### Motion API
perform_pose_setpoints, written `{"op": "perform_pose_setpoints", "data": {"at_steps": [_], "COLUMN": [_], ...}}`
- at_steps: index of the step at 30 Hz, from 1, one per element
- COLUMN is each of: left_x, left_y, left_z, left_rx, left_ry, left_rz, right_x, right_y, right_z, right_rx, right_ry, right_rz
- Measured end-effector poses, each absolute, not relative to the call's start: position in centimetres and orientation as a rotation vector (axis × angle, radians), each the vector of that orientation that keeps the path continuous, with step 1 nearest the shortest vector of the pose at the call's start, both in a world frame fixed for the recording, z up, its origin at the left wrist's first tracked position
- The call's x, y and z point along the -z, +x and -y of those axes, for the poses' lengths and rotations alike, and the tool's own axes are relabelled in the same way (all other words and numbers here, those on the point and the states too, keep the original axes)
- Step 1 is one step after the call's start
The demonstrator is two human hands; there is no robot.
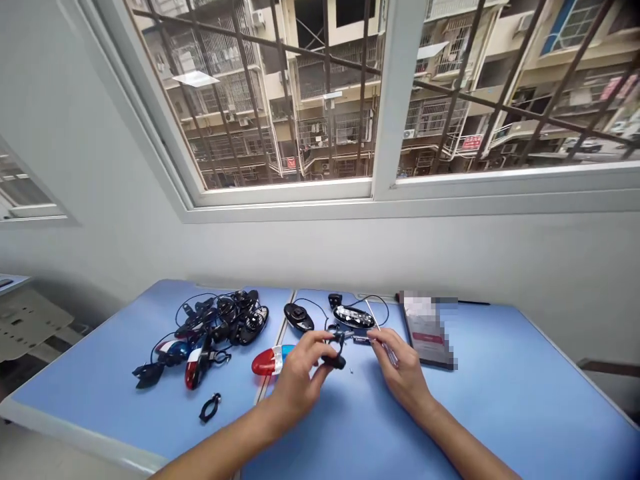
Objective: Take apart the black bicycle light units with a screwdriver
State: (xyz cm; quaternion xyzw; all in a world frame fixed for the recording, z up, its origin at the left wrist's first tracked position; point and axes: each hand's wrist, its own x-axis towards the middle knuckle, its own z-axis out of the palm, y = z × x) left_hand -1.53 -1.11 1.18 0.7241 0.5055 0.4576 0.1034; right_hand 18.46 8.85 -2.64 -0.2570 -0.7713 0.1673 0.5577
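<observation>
My left hand (303,373) pinches a black mounting clamp (338,353) between thumb and fingers, raised over the table. My right hand (403,373) is closed around a thin screwdriver (371,312), its slim shaft slanting up past the fingers. Just beyond the hands lies an open black housing (353,317) with its inside showing and a cable attached. A dark battery (361,340) rests by the right fingertips. Partly hidden behind my left hand is a red, white and blue light cover (270,361). A tiny screw (351,371) lies between the hands.
On the left sits a tangled pile of black cabled bike lights (235,317). A loose black ring clamp (210,407) lies nearer me. A black oval part (299,317) is at the back middle. To the right rests a dark-edged tablet-like panel (427,333), partly blurred. A barred window is behind.
</observation>
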Motion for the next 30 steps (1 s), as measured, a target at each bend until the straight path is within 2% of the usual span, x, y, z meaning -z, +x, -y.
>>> {"op": "perform_pose_setpoints", "data": {"at_steps": [7, 12, 14, 16, 20, 25, 30], "left_x": [1.4, -1.8, -3.8, -5.2, -4.8, -2.7, -5.5], "left_y": [0.4, -3.6, -6.1, -7.9, -8.2, -6.8, -8.3], "left_z": [3.9, 3.7, 2.2, 0.0, -4.2, -6.9, -6.0], "left_rx": [-0.837, -0.782, -0.765, -0.555, -0.402, -0.387, -0.547], "left_ry": [2.383, 2.426, 2.337, 2.074, 1.985, 1.959, 1.987], "left_rz": [-1.563, -1.590, -1.785, -2.112, -2.163, -2.173, -2.172], "right_x": [2.8, 3.0, 2.9, 2.9, 2.7, 3.0, 2.3], "right_y": [18.6, 18.7, 18.5, 18.1, 17.0, 16.0, 17.1], "right_z": [-8.6, -8.1, -7.4, -6.6, -5.2, -4.5, -5.9], "right_rx": [-0.449, -0.407, -0.375, -0.334, -0.264, -0.224, -0.265], "right_ry": [-0.588, -0.541, -0.484, -0.448, -0.453, -0.428, -0.450], "right_rz": [1.836, 1.941, 2.017, 2.122, 2.376, 2.476, 2.384]}}
